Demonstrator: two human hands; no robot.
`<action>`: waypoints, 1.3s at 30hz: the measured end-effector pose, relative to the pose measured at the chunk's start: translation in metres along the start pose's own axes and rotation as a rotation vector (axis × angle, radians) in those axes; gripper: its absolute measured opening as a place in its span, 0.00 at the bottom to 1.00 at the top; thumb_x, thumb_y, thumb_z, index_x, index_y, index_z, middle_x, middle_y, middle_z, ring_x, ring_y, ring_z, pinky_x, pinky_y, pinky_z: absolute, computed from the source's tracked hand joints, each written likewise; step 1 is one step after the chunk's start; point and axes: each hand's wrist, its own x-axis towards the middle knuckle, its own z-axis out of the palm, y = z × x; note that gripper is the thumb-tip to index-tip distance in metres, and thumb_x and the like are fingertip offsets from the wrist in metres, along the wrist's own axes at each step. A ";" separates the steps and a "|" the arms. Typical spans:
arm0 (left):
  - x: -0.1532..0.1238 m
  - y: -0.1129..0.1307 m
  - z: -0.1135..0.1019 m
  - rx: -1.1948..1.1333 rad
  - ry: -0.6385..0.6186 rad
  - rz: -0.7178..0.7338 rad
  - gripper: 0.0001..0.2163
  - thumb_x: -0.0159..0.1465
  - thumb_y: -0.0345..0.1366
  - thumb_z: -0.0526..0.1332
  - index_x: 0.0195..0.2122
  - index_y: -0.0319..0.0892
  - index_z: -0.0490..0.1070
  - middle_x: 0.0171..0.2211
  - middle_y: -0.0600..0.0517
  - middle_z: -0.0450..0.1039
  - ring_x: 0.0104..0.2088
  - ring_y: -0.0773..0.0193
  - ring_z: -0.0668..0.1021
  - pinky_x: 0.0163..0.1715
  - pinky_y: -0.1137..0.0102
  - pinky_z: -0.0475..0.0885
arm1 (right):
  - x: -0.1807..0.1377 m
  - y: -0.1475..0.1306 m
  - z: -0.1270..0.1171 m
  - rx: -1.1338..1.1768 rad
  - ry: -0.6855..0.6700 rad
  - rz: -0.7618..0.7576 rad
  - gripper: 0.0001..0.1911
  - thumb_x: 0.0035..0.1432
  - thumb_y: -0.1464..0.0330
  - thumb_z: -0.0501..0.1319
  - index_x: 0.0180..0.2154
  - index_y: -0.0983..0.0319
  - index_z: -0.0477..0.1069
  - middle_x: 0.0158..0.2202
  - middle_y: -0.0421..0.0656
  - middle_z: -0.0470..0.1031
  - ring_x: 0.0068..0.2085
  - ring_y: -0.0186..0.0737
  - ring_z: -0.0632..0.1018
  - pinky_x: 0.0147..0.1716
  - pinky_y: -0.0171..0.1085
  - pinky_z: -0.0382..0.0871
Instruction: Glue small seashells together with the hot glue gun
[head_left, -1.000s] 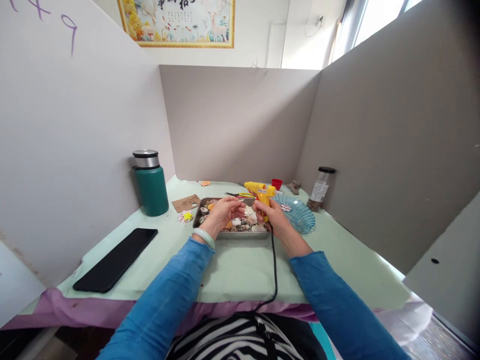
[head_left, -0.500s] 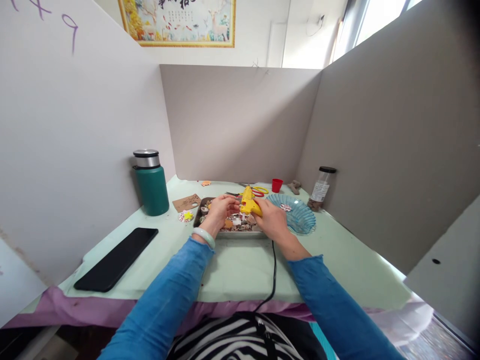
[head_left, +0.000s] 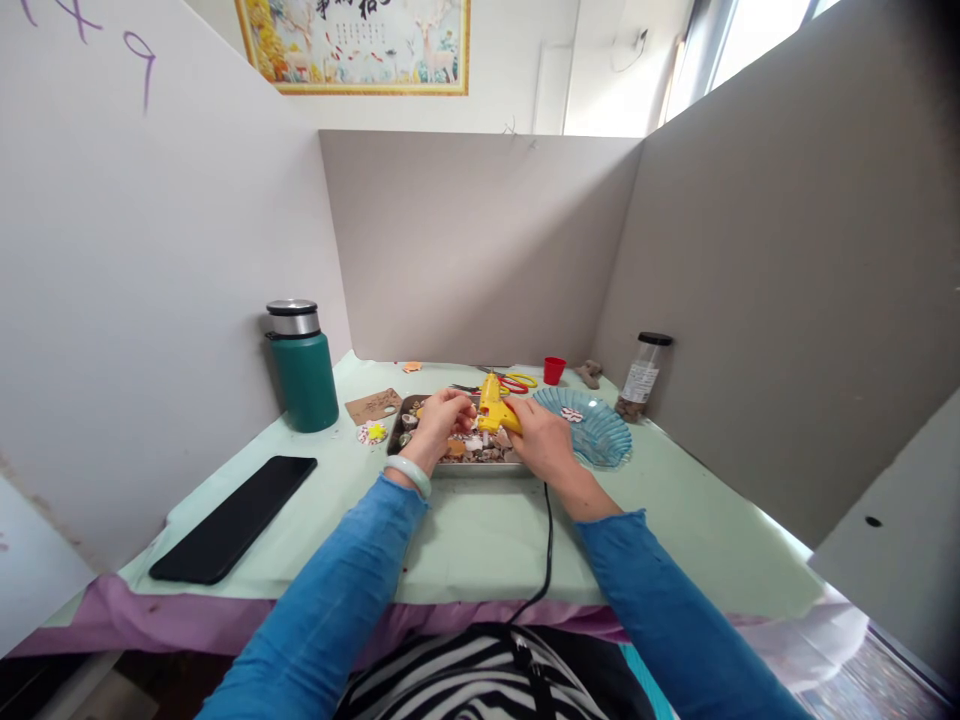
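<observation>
While the right hand is grasping the glue gun above the tray, the left hand is pinching, on what, if anything, I cannot tell, gluing apparently underway and next calling for steady aim.

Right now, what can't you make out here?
Head view: whether the left hand pinches anything, too small to tell.
Head view: most of the handle of the glue gun, hidden by the right hand.
Head view: some contents of the tray, behind both hands.
Head view: jar label print, too small.
</observation>
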 end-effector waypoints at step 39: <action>-0.017 -0.009 0.025 -0.071 -0.267 -0.040 0.18 0.51 0.39 0.69 0.41 0.37 0.74 0.39 0.44 0.74 0.30 0.66 0.76 0.30 0.70 0.72 | 0.013 -0.003 -0.002 1.531 -0.241 0.455 0.12 0.43 0.66 0.65 0.32 0.61 0.65 0.20 0.35 0.66 0.20 0.30 0.67 0.20 0.31 0.61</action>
